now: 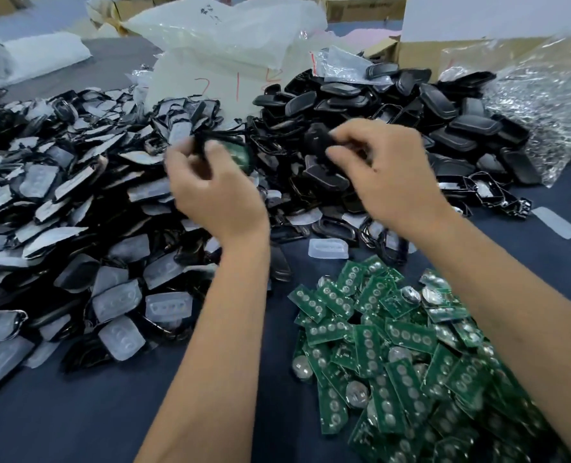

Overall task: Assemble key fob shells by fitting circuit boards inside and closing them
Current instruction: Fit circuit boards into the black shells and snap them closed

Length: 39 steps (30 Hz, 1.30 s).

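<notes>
Nearest me, below my right hand (382, 168), flat green circuit boards (394, 355) lie heaped. My left hand (210, 182) curls around a shell half with a green board (240, 155) seated in it. My right hand pinches a glossy black shell cover (317, 138). Beyond both, rounded black shells (394, 98) pile up.

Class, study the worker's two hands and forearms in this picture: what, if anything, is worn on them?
Nothing is worn. The left hand and right hand have no gloves, and no rings, watch or wristband show. Both forearms are uncovered, with no sleeves in view.
</notes>
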Each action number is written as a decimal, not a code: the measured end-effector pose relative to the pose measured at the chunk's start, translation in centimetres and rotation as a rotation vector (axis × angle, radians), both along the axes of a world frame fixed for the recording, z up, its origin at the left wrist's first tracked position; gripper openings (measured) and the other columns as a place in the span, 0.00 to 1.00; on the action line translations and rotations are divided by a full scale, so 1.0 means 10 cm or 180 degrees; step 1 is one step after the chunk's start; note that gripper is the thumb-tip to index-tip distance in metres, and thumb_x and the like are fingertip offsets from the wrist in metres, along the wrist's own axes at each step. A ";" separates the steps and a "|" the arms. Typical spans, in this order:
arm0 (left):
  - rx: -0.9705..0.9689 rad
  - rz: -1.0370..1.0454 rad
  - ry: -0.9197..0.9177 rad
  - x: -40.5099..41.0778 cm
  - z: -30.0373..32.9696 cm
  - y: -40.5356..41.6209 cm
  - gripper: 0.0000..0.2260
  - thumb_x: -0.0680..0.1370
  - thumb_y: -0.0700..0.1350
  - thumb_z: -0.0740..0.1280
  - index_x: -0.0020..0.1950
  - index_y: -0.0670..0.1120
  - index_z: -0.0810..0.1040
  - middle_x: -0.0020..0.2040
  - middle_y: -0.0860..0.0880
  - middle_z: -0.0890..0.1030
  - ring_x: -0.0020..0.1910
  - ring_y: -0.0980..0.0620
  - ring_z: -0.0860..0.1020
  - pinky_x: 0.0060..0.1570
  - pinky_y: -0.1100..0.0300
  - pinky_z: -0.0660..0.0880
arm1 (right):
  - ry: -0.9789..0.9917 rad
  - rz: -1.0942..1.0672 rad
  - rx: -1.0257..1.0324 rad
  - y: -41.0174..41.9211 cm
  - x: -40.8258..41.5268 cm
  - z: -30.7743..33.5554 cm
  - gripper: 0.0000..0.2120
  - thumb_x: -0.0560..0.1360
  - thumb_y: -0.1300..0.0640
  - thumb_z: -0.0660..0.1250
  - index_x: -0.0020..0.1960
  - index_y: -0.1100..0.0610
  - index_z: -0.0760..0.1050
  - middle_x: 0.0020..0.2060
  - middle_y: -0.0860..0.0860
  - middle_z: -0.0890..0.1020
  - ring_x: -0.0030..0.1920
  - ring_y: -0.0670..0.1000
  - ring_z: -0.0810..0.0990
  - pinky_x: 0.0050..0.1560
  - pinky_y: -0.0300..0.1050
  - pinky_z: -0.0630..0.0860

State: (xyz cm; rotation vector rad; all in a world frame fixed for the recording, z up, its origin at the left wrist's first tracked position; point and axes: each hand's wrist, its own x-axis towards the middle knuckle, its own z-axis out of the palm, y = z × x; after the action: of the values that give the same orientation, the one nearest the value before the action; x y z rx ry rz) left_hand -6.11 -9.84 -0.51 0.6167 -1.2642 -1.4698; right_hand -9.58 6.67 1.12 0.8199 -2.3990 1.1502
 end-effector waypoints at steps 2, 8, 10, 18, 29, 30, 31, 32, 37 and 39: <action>-0.0506 -0.1052 -0.0642 -0.02 -0.09 0.26 0.06 0.79 0.39 0.67 0.47 0.50 0.79 0.40 0.51 0.80 0.36 0.52 0.78 0.38 0.47 0.80 | -0.0472 -0.0207 -0.0648 0.30 0.02 -0.08 0.09 0.82 0.57 0.67 0.49 0.45 0.83 0.38 0.39 0.84 0.39 0.36 0.79 0.42 0.33 0.74; -0.2302 -0.2720 -0.1936 0.01 -0.37 0.81 0.06 0.79 0.49 0.71 0.55 0.54 0.85 0.40 0.61 0.80 0.39 0.62 0.77 0.39 0.64 0.73 | -0.0917 -0.0462 -0.1096 0.85 0.11 -0.27 0.18 0.84 0.56 0.62 0.48 0.37 0.85 0.42 0.45 0.85 0.39 0.46 0.79 0.38 0.44 0.79; -0.2470 -0.2561 -0.2061 -0.01 -0.39 0.81 0.09 0.79 0.50 0.72 0.59 0.54 0.84 0.44 0.58 0.81 0.44 0.58 0.78 0.46 0.60 0.76 | -0.0865 -0.0429 -0.0907 0.91 0.13 -0.31 0.16 0.85 0.60 0.63 0.53 0.41 0.83 0.45 0.40 0.85 0.37 0.41 0.80 0.38 0.35 0.77; -0.1456 -0.2972 -0.1001 0.03 -0.33 0.71 0.05 0.81 0.44 0.71 0.50 0.47 0.86 0.40 0.50 0.85 0.39 0.53 0.82 0.43 0.54 0.80 | -0.1029 0.0052 -0.0379 0.88 0.17 -0.38 0.08 0.82 0.59 0.69 0.59 0.50 0.80 0.39 0.44 0.81 0.41 0.45 0.78 0.46 0.38 0.73; -0.1041 -0.3868 -0.1084 0.08 -0.32 0.66 0.07 0.76 0.38 0.76 0.43 0.40 0.80 0.39 0.44 0.85 0.36 0.50 0.82 0.41 0.55 0.81 | -0.1167 0.0481 -0.1090 0.93 0.17 -0.38 0.09 0.78 0.60 0.74 0.53 0.57 0.73 0.40 0.60 0.81 0.38 0.57 0.74 0.44 0.50 0.72; -0.1017 -0.3841 -0.1028 0.08 -0.30 0.66 0.07 0.76 0.38 0.77 0.43 0.39 0.79 0.37 0.44 0.84 0.34 0.50 0.81 0.40 0.59 0.79 | -0.1196 0.0484 -0.1135 0.93 0.17 -0.38 0.09 0.78 0.60 0.74 0.53 0.57 0.73 0.40 0.60 0.82 0.38 0.56 0.75 0.44 0.50 0.73; -0.0964 -0.3787 -0.0960 0.08 -0.30 0.67 0.07 0.76 0.38 0.77 0.43 0.39 0.79 0.36 0.45 0.84 0.34 0.50 0.81 0.39 0.60 0.79 | -0.1254 0.0457 -0.1295 0.91 0.17 -0.39 0.09 0.79 0.60 0.73 0.54 0.57 0.74 0.40 0.59 0.83 0.38 0.55 0.77 0.44 0.49 0.75; -0.0874 -0.3704 -0.0895 0.08 -0.30 0.68 0.07 0.76 0.37 0.76 0.43 0.39 0.79 0.36 0.45 0.84 0.34 0.49 0.81 0.39 0.60 0.79 | -0.1375 0.0429 -0.1586 0.89 0.18 -0.39 0.08 0.79 0.61 0.73 0.54 0.57 0.75 0.40 0.58 0.85 0.39 0.54 0.80 0.44 0.48 0.78; -0.0210 -0.3457 -0.0749 0.07 -0.32 0.75 0.07 0.76 0.36 0.76 0.45 0.43 0.78 0.39 0.41 0.84 0.36 0.45 0.83 0.40 0.58 0.81 | -0.2013 0.0330 -0.2737 0.81 0.20 -0.41 0.09 0.79 0.68 0.69 0.57 0.59 0.77 0.42 0.53 0.87 0.45 0.54 0.86 0.49 0.54 0.86; 0.0019 -0.3602 -0.0746 0.07 -0.32 0.75 0.07 0.76 0.36 0.76 0.49 0.43 0.79 0.40 0.41 0.85 0.39 0.44 0.84 0.42 0.57 0.82 | -0.2110 0.0321 -0.2930 0.78 0.20 -0.41 0.10 0.77 0.69 0.70 0.56 0.59 0.77 0.40 0.52 0.87 0.44 0.53 0.87 0.48 0.53 0.86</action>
State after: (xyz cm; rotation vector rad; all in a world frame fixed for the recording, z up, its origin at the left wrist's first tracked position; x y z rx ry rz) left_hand -5.41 -2.29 -3.72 0.0086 -1.9375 -2.3384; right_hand -7.58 14.52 -2.96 0.2510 -1.8298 2.5645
